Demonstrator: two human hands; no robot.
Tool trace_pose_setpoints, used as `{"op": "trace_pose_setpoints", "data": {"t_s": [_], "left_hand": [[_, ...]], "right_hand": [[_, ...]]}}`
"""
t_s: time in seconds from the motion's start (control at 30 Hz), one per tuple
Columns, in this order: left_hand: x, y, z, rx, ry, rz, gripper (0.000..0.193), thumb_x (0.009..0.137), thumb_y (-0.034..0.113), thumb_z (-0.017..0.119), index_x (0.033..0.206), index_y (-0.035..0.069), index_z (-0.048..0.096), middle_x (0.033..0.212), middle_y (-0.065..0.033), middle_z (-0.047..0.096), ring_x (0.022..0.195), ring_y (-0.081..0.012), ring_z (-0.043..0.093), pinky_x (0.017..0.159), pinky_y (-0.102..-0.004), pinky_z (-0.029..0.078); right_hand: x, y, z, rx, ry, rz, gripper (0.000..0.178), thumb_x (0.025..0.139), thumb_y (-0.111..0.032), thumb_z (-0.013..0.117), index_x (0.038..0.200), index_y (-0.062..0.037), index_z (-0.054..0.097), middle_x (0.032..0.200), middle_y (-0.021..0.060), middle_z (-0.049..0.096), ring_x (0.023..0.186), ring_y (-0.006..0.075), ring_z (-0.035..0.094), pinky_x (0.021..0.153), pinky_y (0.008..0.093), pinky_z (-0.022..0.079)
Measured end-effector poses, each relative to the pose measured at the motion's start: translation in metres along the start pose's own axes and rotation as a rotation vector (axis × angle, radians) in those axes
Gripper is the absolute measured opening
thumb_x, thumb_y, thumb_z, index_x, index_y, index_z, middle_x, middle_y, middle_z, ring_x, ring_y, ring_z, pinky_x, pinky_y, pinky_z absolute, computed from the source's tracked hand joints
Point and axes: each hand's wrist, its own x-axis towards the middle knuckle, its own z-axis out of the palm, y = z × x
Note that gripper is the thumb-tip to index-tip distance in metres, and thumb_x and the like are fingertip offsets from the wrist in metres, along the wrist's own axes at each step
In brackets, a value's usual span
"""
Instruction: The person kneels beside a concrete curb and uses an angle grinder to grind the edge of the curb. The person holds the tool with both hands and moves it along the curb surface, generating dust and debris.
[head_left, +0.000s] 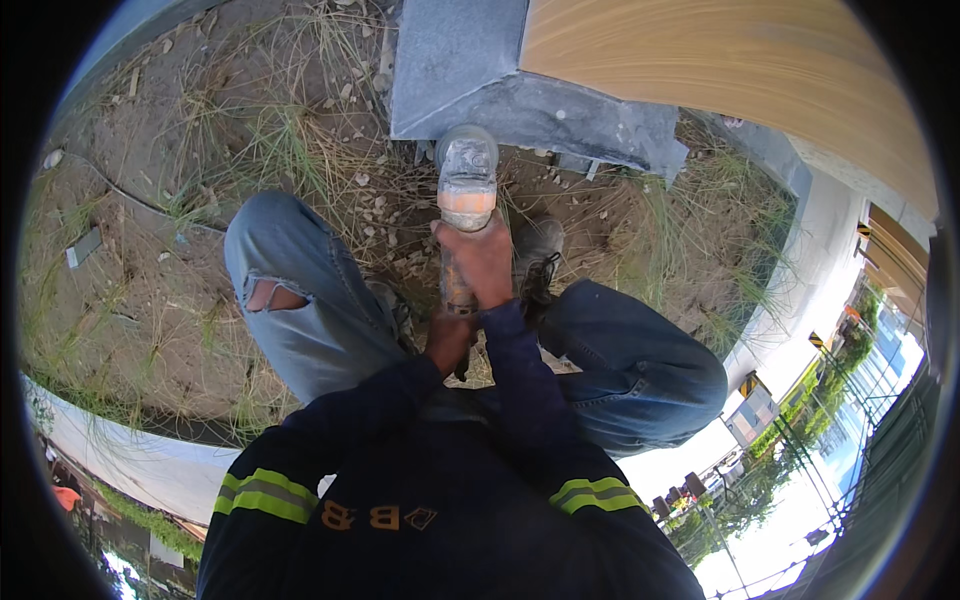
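Both hands are on a dusty angle grinder (468, 185), which lies lengthwise between them and points straight out from the body. The right hand (482, 262) is the farther one, curled round the casing just behind the orange band (467, 201). The left hand (450, 342) sits closer to the body, just behind the right, wrapped about the rear end of the tool; its fingertips are mostly hidden, so I cannot tell exactly how they close.

The grinder's round head (466, 142) is beyond the right hand, overlapping the near edge of a grey slab (560, 118) — whether it touches, I cannot tell. Past the slab, ahead and to the right of the hands, stands a tan curved surface (720, 55).

Bent knees in worn jeans (650, 365) flank the hands, the left leg torn at the knee, and a dusty shoe (540, 240) is just right of the right hand. Soil with stones and tufts of grass (290, 150) spreads ahead and to the left of the hands — a thin dark line (130, 200) crosses it, well apart from them.
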Motion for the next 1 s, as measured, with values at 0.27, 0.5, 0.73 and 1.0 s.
{"op": "trace_pose_setpoints", "data": {"t_s": [0.27,0.5,0.73,1.0], "left_hand": [[-0.003,0.023,0.009,0.134,0.034,-0.118,0.018,0.088,0.010,0.063,0.076,0.000,0.070,0.067,-0.0108,0.068,0.058,-0.0199,0.067,0.055,-0.0374,0.050],[-0.001,0.057,0.018,-0.047,0.106,-0.230,0.022,0.081,0.016,0.080,0.085,0.002,0.064,0.068,-0.0041,0.061,0.055,-0.0139,0.057,0.052,-0.0342,0.044],[0.006,-0.016,-0.012,-0.045,0.087,-0.007,0.021,0.081,0.016,0.080,0.083,0.001,0.065,0.067,-0.0056,0.063,0.055,-0.0149,0.059,0.051,-0.0343,0.044],[0.004,0.054,0.026,0.111,-0.006,-0.246,0.021,0.082,0.016,0.080,0.082,0.000,0.066,0.066,-0.0047,0.064,0.056,-0.0146,0.061,0.051,-0.0338,0.044]], "right_hand": [[0.005,0.016,-0.007,0.112,0.031,-0.012,0.055,0.074,-0.029,0.087,0.114,0.0009,0.066,0.101,0.0165,0.076,0.090,0.0291,0.075,0.083,0.0401,0.057],[0.013,0.015,-0.009,0.059,0.059,-0.009,0.060,0.073,-0.034,0.087,0.115,0.0022,0.064,0.101,0.0191,0.075,0.093,0.0337,0.075,0.084,0.0412,0.057],[0.003,-0.004,0.007,-0.034,0.012,-0.019,0.065,0.070,-0.038,0.088,0.113,0.0044,0.063,0.100,0.0226,0.075,0.095,0.0388,0.074,0.085,0.0437,0.057],[0.012,0.019,-0.035,0.080,0.155,0.041,0.055,0.074,-0.028,0.087,0.113,0.0027,0.065,0.101,0.0163,0.076,0.091,0.0268,0.074,0.083,0.0379,0.057]]}}
